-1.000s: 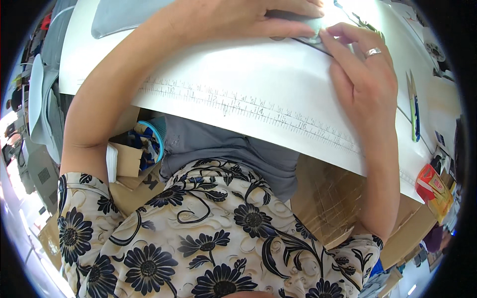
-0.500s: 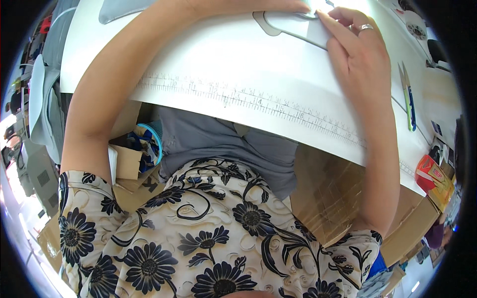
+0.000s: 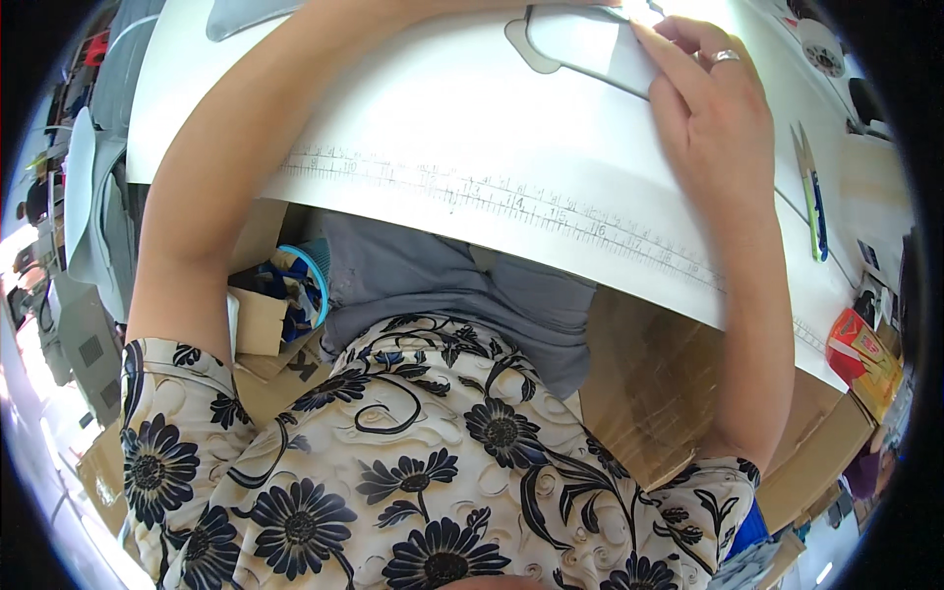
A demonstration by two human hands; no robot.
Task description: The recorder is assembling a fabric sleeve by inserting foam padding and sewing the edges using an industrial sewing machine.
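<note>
At the top edge, my left hand (image 3: 452,6) is mostly cut off; its fingertips reach a pale grey flat piece (image 3: 580,44) with a rounded left end and dark outline, lying on the white worktop (image 3: 442,118). My right hand (image 3: 708,118) is closed, with bent index finger and thumb at that piece's right end; a silver ring shows on one finger. Glare hides the fingertips' exact contact. A printed measuring scale (image 3: 511,202) runs along the worktop's front, under my forearms.
Right: scissors (image 3: 814,197), a white spool (image 3: 822,44), a red-and-yellow packet (image 3: 851,349). Top left: a grey panel (image 3: 241,15); draped grey material (image 3: 103,197) beyond the worktop's left edge. Below: a blue-rimmed basket (image 3: 317,280) and cardboard (image 3: 639,383).
Since a second ago both hands have moved up toward the far edge, my left hand mostly leaving the picture. More of the grey piece's rounded left end now shows.
</note>
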